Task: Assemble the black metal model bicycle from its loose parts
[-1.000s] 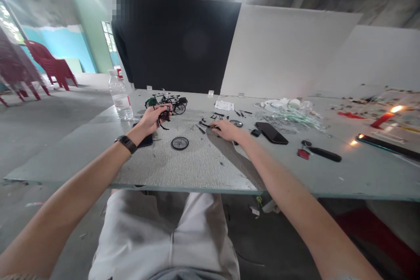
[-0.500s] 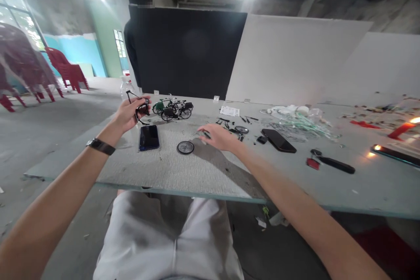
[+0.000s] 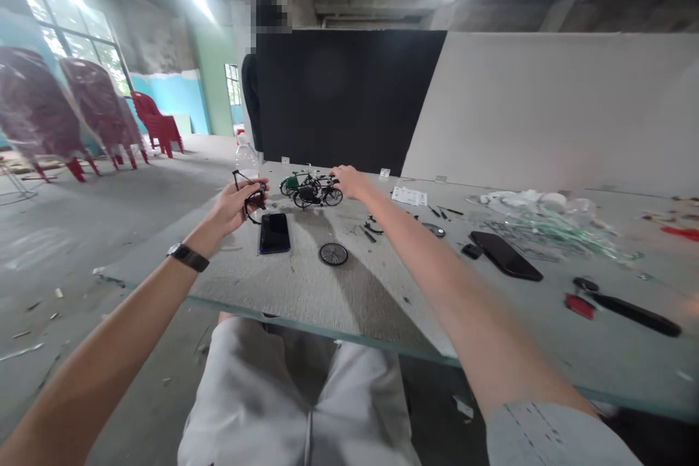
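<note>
Pinching thin black bicycle frame (image 3: 247, 193) in closed fingers, left hand (image 3: 234, 205) hovers near phone (image 3: 274, 232); weak pinch may drop it. Right hand (image 3: 349, 180), fingers unclear, may topple model bicycles (image 3: 315, 194).

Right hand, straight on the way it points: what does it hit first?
Right hand points left and away, over the table. First in line is the black model bike, right at its fingers; the green bike stands just behind. Depth is unclear, so it may pass just above.

L hand (image 3: 237, 200) clenched, R hand (image 3: 349, 180) stretched far fwd, fingers relaxed.
</note>
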Available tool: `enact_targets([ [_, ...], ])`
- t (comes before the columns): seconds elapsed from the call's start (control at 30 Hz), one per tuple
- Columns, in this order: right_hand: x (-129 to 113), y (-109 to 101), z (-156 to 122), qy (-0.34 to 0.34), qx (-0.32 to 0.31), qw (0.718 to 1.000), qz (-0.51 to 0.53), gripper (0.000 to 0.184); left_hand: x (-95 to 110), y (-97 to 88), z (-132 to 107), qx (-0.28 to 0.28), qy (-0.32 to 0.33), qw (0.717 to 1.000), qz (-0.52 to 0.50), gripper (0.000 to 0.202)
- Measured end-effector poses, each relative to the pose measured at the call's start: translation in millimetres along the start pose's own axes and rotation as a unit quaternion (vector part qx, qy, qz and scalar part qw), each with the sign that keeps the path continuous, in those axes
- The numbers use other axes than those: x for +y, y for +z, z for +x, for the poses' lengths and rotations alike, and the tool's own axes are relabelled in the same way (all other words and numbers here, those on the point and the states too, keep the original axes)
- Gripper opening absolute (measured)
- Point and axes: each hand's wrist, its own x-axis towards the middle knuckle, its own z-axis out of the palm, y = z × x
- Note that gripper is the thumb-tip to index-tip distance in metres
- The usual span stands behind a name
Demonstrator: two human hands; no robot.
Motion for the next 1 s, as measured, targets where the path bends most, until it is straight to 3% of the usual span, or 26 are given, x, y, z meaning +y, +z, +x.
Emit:
enact_targets([
  [0.13,-20,6,-4,-0.032,0.023,0.999,0.037,0.029,-4,-1.6,-14,0.004,0.005,1.0,-0.01,0.017],
  [0.27,-72,25,-35,-0.203,-0.028,0.969,0.138,0.035,1,0.9,-26,0.014,-0.005,1.0,-0.012,0.017],
  [0.37,-110,44,-60,-0.284,-0.053,0.942,0.171,0.048,4,3.2,-29,0.011,-0.003,1.0,-0.01,0.016],
  [0.53,-135,59,-76,-0.286,-0.053,0.938,0.187,0.055,2,5.3,-24,0.0,0.006,1.0,-0.012,0.019],
  [0.67,-113,44,-61,-0.227,0.004,0.951,0.209,0.031,-4,6.7,-23,-0.006,-0.001,1.0,-0.017,0.019],
  [0.73,-84,31,-47,-0.178,0.036,0.962,0.203,0.027,-8,7.4,-23,-0.015,-0.008,1.0,-0.013,0.019],
  [0.8,-50,20,-33,-0.07,0.074,0.979,0.174,0.027,-11,8.3,-22,-0.018,-0.013,1.0,-0.009,0.018],
  [0.87,-18,13,-20,0.034,0.07,0.99,0.119,0.029,-14,9.9,-20,-0.014,-0.018,1.0,-0.01,0.016],
  [1.0,13,15,-6,0.059,0.01,0.995,0.075,0.041,-19,18.0,-12,-0.017,-0.038,0.999,-0.014,0.015],
])
